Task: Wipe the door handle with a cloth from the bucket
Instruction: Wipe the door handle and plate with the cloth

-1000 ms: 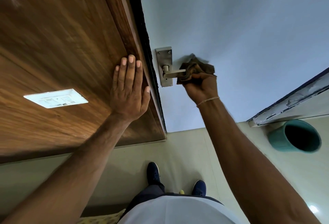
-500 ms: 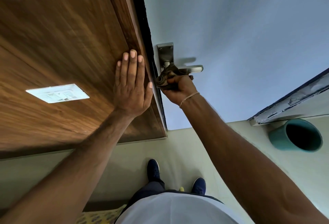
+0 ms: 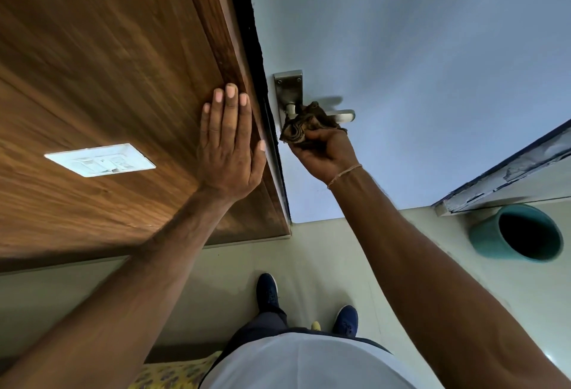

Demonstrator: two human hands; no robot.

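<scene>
A metal lever door handle [image 3: 344, 115] sticks out from its back plate [image 3: 289, 89] on the pale blue door [image 3: 401, 64]. My right hand [image 3: 324, 153] is shut on a crumpled brown cloth [image 3: 304, 124], which is pressed around the inner half of the lever near the plate; the lever's tip shows to the right. My left hand [image 3: 230, 144] lies flat with fingers together on the wooden panel [image 3: 108, 64], beside the door's edge. A teal bucket [image 3: 519, 232] stands on the floor at the right.
A white switch plate [image 3: 100, 160] is set in the wooden panel. My feet in dark blue shoes [image 3: 267, 293] stand on the pale floor below. A worn door frame [image 3: 506, 169] runs just above the bucket.
My right hand slid the cloth from the lever's tip in to the back plate, then partway out again. My left hand stayed on the panel.
</scene>
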